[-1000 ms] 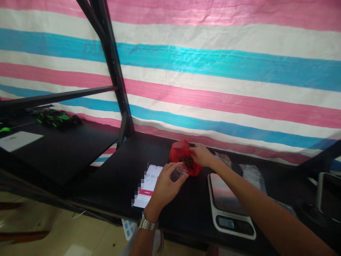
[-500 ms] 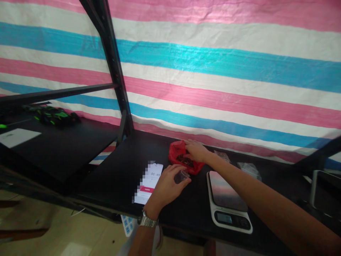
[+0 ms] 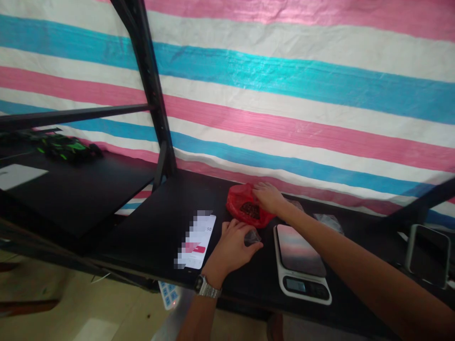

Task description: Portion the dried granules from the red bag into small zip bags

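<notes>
On the black table (image 3: 167,218), a red bag (image 3: 236,196) sits open, with small dark brown pieces (image 3: 250,210) showing inside it. Taking that bag as the middle of the clock, the right hand (image 3: 269,196) is at two o'clock, fingers bent over the rim; whether they pinch it I cannot tell. At about half past six, the left hand (image 3: 232,247) holds a small clear plastic thing (image 3: 252,236) between thumb and curved fingers, just beside the bag; whether it is a cup or a pouch is unclear. A metal watch (image 3: 209,288) circles the left wrist. A phone (image 3: 202,239) lies at eight o'clock, partly blurred, a white scale (image 3: 302,255) between four and five, and clear plastic bags (image 3: 330,222) near three.
</notes>
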